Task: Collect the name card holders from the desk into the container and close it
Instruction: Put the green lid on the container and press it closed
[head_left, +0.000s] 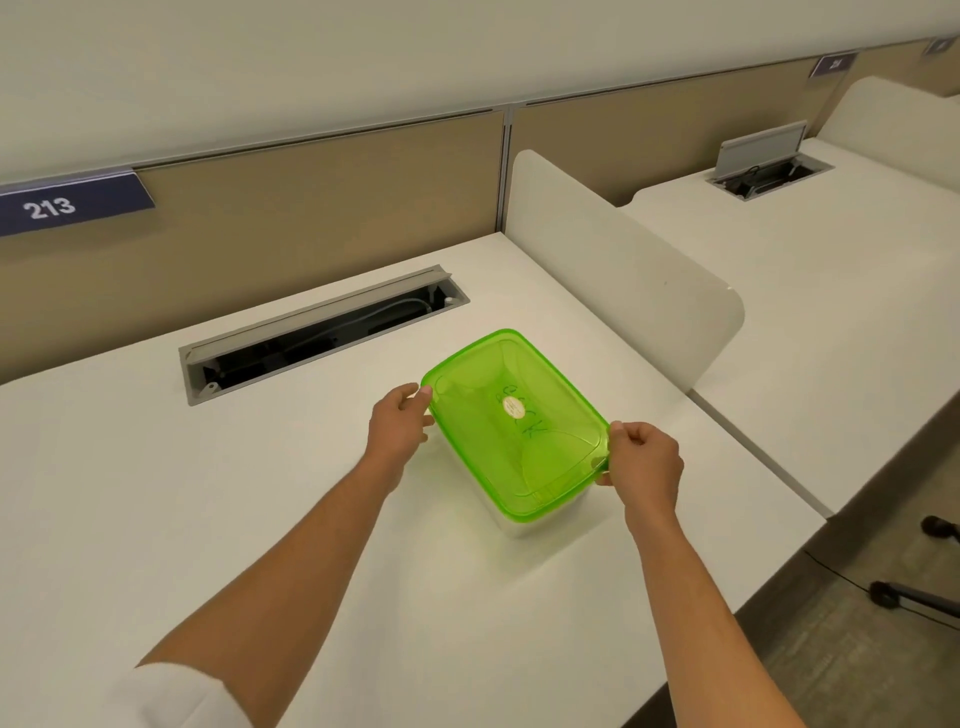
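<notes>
Glossy translucent plastic lid (511, 423) — matt desk (156, 493)

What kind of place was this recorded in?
Probably a shared office or study hall: a navy seat sign numbered 213, white desk dividers between white desks, and a recessed grey cable tray.
</notes>
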